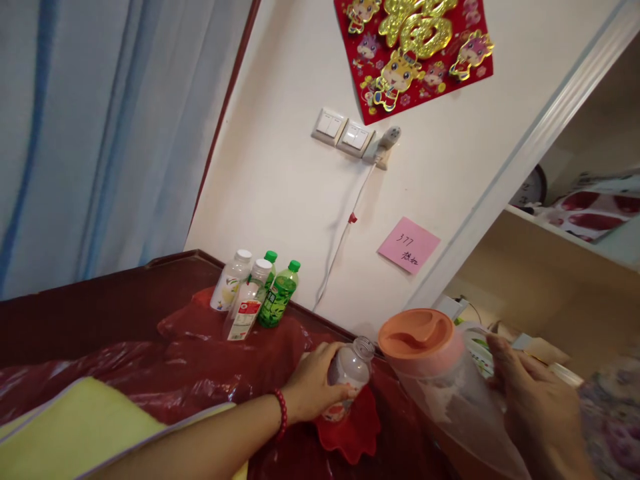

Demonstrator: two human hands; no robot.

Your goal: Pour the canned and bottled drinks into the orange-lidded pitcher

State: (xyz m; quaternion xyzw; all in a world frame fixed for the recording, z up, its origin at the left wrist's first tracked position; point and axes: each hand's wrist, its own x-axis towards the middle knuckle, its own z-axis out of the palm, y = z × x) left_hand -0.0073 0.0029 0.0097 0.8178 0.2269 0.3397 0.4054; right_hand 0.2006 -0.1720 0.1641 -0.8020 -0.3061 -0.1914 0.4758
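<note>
A blue curtain (100,120) hangs beside a wall (280,187) bearing a red-and-gold ornament (415,63) and switches (330,125), and a clock (533,187) sits on a shelf (555,235), in what appears to be a home.

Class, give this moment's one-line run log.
left hand: holding uncapped bottle | right hand: holding pitcher, orange lid on | four capped bottles: near wall

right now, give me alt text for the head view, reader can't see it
A person's left hand grips an uncapped clear plastic bottle on or just above a wavy-edged red mat; the right hand holds a translucent plastic pitcher with an orange lid. Beyond stand two white-capped bottles and two green-capped plastic bottles.
</note>
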